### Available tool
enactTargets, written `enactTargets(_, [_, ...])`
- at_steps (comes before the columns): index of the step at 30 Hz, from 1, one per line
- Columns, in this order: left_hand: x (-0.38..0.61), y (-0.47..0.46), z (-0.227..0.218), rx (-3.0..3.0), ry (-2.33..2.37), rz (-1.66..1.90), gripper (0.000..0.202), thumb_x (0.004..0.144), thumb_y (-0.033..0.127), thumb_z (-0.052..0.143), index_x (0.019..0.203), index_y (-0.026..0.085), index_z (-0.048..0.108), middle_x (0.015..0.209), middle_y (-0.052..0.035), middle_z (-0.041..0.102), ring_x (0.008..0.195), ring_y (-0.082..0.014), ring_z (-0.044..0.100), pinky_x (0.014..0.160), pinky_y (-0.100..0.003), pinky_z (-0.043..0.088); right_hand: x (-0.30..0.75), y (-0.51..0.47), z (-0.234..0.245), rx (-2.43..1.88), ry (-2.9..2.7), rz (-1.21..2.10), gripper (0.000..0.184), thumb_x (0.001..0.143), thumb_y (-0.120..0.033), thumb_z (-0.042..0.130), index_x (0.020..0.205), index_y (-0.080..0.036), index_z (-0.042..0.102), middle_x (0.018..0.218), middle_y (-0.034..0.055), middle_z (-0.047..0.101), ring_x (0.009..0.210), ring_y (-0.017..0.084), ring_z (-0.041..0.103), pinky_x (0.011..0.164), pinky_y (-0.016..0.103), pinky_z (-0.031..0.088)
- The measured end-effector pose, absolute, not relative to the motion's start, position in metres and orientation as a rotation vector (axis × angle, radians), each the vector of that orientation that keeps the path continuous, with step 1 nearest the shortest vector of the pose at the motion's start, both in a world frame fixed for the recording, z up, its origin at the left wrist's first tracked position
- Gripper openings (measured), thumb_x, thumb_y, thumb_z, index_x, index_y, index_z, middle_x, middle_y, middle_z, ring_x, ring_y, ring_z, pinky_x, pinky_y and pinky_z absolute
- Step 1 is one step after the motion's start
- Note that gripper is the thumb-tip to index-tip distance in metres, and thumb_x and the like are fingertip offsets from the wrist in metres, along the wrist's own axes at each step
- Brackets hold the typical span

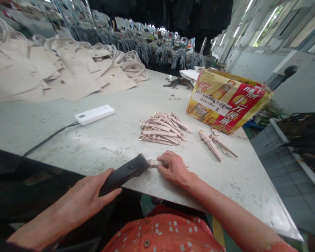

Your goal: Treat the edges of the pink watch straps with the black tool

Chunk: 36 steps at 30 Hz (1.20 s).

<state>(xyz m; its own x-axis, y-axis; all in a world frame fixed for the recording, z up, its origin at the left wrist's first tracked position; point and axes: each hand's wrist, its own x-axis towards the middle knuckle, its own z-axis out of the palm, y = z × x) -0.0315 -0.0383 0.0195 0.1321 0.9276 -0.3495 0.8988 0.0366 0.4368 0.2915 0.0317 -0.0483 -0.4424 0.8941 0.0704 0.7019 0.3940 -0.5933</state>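
At the near edge of the surface (115, 140), the left hand (86, 199) has its grip wrapped around one black tool (123, 173), whose tip meets one pale strap piece (154, 162). The right hand (174, 169) pinches that strap piece flat against the surface, just right of the tool's tip.

Beyond it lies one pile of like straps (161, 129), too tangled to count, and to its right a loose group of about four (216, 143). One white power bank (94, 114) lies further left, its single dark cable (49, 138) running toward the person. One yellow-and-red cardboard box (225, 101) stands at the far right corner.

The surface is grey, scuffed and speckled. Beige bags (55, 70) are heaped at its far left. Rows of bags with grey handles (160, 54) fill the room behind, and windows (267, 21) line the right wall.
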Motion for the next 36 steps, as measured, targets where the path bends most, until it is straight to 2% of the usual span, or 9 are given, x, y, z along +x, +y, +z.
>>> enactTargets(3, [-0.023,-0.040,0.023,1.860,1.714,0.026,0.041,0.092,0.071,0.062,0.103,0.033,0.074,0.100,-0.0093,0.098,0.099,-0.0422,0.095,0.090,-0.047,0.066,0.310,0.005,-0.064,-1.266,-2.206,0.795,0.028,0.101,-0.008,0.089,0.122,-0.023,0.099,0.113,0.0074,0.089,0.107,0.027,0.083,0.101,0.036,0.066])
enactTargets(8, [-0.009,-0.038,0.024,1.934,1.646,-0.050,0.041,0.095,0.066,0.060,0.108,0.032,0.079,0.103,-0.0118,0.098,0.101,-0.0421,0.095,0.086,-0.045,0.062,0.318,-0.008,-0.072,-1.216,-2.101,0.870,0.014,0.105,-0.015,0.096,0.116,-0.023,0.100,0.124,0.0116,0.092,0.116,0.029,0.087,0.104,0.039,0.069])
enactTargets(12, [-0.004,-0.029,0.025,1.948,1.629,-0.053,0.040,0.096,0.065,0.058,0.106,0.032,0.079,0.101,-0.0116,0.097,0.096,-0.0410,0.093,0.086,-0.046,0.062,0.316,-0.005,-0.071,-1.200,-2.115,0.885,0.020,0.105,-0.014,0.096,0.121,-0.026,0.100,0.121,0.0095,0.095,0.117,0.029,0.088,0.108,0.041,0.069])
enactTargets(18, [-0.001,-0.024,0.031,1.911,1.609,-0.086,0.040,0.094,0.064,0.060,0.106,0.031,0.080,0.103,-0.0092,0.098,0.097,-0.0377,0.092,0.087,-0.043,0.063,0.317,-0.011,-0.066,-1.253,-2.188,0.760,0.008,0.107,-0.019,0.098,0.112,-0.025,0.097,0.112,0.0102,0.094,0.113,0.031,0.085,0.107,0.043,0.064])
enactTargets(22, [0.001,-0.029,0.036,1.907,1.636,-0.149,0.044,0.094,0.068,0.056,0.109,0.032,0.078,0.104,-0.0095,0.098,0.102,-0.0375,0.094,0.088,-0.042,0.063,0.317,-0.011,-0.063,-1.325,-2.184,0.750,0.012,0.103,-0.020,0.104,0.111,-0.024,0.096,0.103,0.0082,0.091,0.108,0.030,0.080,0.103,0.042,0.061])
enactTargets(25, [0.006,-0.032,0.040,1.908,1.645,-0.213,0.045,0.094,0.068,0.055,0.112,0.032,0.077,0.102,-0.0098,0.096,0.097,-0.0374,0.093,0.084,-0.042,0.061,0.317,-0.008,-0.064,-1.346,-2.153,0.820,0.017,0.099,-0.022,0.108,0.111,-0.024,0.096,0.104,0.0073,0.090,0.104,0.029,0.079,0.098,0.039,0.060])
enactTargets(31, [0.016,-0.035,0.046,1.907,1.612,-0.240,0.033,0.098,0.059,0.059,0.106,0.032,0.076,0.098,-0.0092,0.094,0.092,-0.0342,0.092,0.077,-0.039,0.062,0.321,-0.004,-0.073,-1.239,-2.114,0.859,0.012,0.103,-0.025,0.107,0.106,-0.025,0.095,0.104,0.0062,0.091,0.100,0.025,0.080,0.095,0.037,0.059])
enactTargets(36, [0.009,-0.033,0.041,1.913,1.589,-0.141,0.032,0.097,0.057,0.065,0.109,0.033,0.082,0.104,-0.0079,0.097,0.103,-0.0357,0.094,0.085,-0.039,0.067,0.322,-0.002,-0.072,-1.191,-2.103,0.935,0.009,0.104,-0.021,0.104,0.107,-0.024,0.097,0.107,0.0063,0.093,0.101,0.025,0.083,0.095,0.035,0.061])
